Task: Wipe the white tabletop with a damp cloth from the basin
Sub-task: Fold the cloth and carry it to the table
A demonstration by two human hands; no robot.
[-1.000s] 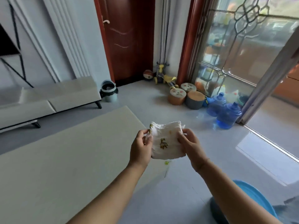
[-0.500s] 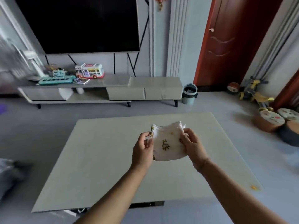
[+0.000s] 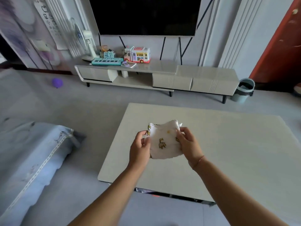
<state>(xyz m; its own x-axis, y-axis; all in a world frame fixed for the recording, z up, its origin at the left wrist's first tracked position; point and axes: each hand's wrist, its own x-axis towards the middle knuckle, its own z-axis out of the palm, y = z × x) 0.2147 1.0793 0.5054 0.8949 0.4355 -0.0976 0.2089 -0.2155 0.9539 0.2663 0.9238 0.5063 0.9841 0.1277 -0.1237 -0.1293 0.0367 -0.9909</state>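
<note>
A white cloth (image 3: 164, 141) with small yellow animal prints is stretched between both hands above the white tabletop (image 3: 228, 144). My left hand (image 3: 140, 148) pinches its left edge. My right hand (image 3: 189, 145) pinches the right edge. The cloth hangs over the table's left half, clear of the surface. The basin is out of view.
A sofa with a pale blue cover (image 3: 31, 160) stands to the left. Beyond the table a low TV cabinet (image 3: 162, 75) carries toys under a dark screen. A bin (image 3: 243, 89) stands at its right end. A purple ball (image 3: 57, 82) lies on the floor.
The view has swung left from the window and basin to the TV wall. Both hands keep the cloth held out in front, now over the tabletop.
</note>
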